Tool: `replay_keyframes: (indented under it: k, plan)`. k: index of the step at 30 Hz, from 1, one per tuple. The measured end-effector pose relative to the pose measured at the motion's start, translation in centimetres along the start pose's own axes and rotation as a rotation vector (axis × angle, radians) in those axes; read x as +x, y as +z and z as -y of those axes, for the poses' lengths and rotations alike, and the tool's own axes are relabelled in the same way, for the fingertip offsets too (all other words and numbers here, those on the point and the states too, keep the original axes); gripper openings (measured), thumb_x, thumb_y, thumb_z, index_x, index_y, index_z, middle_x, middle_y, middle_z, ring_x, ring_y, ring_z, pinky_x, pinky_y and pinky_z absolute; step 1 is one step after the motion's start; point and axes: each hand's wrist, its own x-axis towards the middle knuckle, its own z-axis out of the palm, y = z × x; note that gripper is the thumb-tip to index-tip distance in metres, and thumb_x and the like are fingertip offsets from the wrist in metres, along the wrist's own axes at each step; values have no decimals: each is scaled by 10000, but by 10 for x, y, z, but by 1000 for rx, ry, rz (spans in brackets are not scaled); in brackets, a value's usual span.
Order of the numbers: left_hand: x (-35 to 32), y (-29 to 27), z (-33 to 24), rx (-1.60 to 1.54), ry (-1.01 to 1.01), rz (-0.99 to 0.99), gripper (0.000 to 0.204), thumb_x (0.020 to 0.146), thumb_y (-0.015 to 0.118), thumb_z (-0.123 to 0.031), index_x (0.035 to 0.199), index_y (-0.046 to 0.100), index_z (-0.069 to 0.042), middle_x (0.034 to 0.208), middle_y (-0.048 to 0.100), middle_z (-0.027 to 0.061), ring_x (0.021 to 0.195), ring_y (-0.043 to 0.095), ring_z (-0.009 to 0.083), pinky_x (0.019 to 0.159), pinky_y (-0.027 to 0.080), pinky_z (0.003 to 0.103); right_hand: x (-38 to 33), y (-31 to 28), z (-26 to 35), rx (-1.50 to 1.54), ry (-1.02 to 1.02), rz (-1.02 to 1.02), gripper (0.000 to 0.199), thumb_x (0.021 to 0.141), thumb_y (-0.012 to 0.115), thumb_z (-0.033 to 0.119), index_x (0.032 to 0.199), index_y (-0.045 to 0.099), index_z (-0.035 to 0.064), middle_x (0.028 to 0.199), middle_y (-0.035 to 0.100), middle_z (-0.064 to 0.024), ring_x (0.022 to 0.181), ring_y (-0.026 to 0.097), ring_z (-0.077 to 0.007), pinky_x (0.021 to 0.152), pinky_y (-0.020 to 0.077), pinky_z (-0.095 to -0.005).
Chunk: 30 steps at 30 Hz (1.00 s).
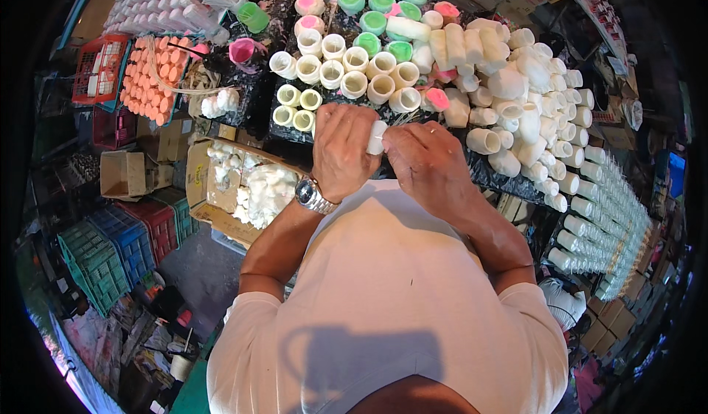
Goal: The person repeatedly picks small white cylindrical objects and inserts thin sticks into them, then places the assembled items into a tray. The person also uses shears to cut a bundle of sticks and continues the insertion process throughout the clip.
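Observation:
My left hand (pixel 344 145), with a metal watch on its wrist, is closed around a small white wax-like cylinder (pixel 377 137). Close against the cylinder's right side, my right hand (pixel 426 157) has thumb and fingers pressed together; what they pinch is hidden. Just beyond both hands stand several hollow cream cups (pixel 354 85), open end up, in rows on the dark table (pixel 282 132). Some thin pale strands (pixel 402 117) lie by my right fingers.
Piled cream cylinders (pixel 509 82) cover the table's right side. Green-filled cups (pixel 374 22) stand farther back. Left are orange pieces (pixel 153 75), a pink cup (pixel 242 50) and a cardboard box (pixel 198 174) of white lumps. Stacked plastic crates (pixel 92 255) stand lower left.

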Motion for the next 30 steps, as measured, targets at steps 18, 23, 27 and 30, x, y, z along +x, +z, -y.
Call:
replay_keyframes:
  k: [18, 23, 27, 30]
  plan:
    - [3, 3, -2, -49, -44, 28, 384, 642, 747, -3, 1010, 635, -4, 955, 666, 129, 931, 638, 326, 879, 446, 457, 3, 2, -11, 2, -31, -27, 185, 739, 698, 29, 913, 637, 45, 814, 673, -76, 739, 670, -256, 662, 509, -387]
    - [0, 10, 1, -51, -21, 43, 383, 641, 735, 5, 1011, 636, -3, 953, 667, 129, 928, 639, 325, 878, 445, 455, 5, 9, -11, -59, -20, 81, 162, 731, 701, 45, 871, 621, 54, 730, 603, -52, 671, 623, -262, 635, 474, -394]
    - [-6, 15, 6, -68, -49, 39, 389, 643, 735, 3, 1019, 636, -2, 968, 668, 132, 936, 637, 329, 871, 443, 451, 4, 15, -26, -31, -36, 141, 153, 735, 691, 53, 871, 622, 58, 730, 601, -62, 665, 618, -269, 647, 470, -397]
    - [-8, 12, 9, -57, -74, 44, 383, 657, 742, -12, 1025, 636, 1, 977, 667, 137, 941, 634, 333, 865, 439, 448, 1, 5, -21, 75, 100, 119, 104, 841, 720, 51, 932, 670, 39, 859, 693, -104, 795, 669, -302, 746, 510, -422]
